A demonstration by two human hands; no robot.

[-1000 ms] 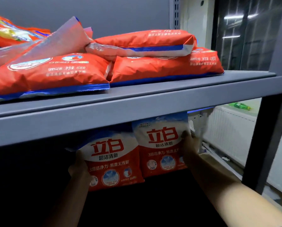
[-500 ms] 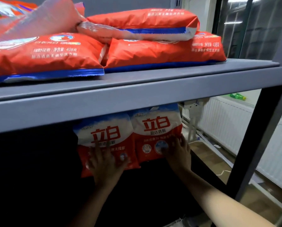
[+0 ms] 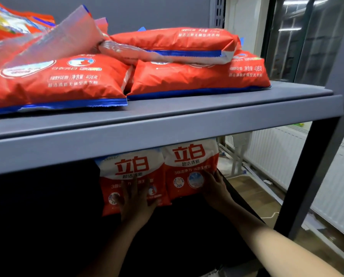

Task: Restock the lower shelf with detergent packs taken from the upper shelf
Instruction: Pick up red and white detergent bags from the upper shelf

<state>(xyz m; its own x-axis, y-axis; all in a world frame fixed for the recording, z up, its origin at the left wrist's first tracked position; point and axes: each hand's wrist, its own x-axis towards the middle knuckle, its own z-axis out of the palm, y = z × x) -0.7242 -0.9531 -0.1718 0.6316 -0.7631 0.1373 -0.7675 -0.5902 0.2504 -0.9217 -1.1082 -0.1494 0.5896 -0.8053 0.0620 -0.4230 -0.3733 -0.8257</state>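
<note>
Two red-and-white detergent packs stand upright side by side on the dark lower shelf, the left pack (image 3: 131, 170) and the right pack (image 3: 189, 166). My left hand (image 3: 136, 202) lies flat with spread fingers on the front of the left pack. My right hand (image 3: 215, 186) presses flat against the lower right corner of the right pack. Neither hand grips a pack. On the grey upper shelf (image 3: 167, 124) lie several red packs flat, one (image 3: 63, 82) at the left, one (image 3: 197, 78) at the right with another (image 3: 173, 43) stacked on it.
A dark upright post (image 3: 307, 176) of the rack stands at the right. Beyond it are a white radiator (image 3: 277, 156) and wooden floor (image 3: 253, 194). The lower shelf left of the packs is in deep shadow.
Both hands moved from the packs' outer edges onto their fronts, fingers spread flat. The packs stand slightly further back under the upper shelf. The camera shifted a little.
</note>
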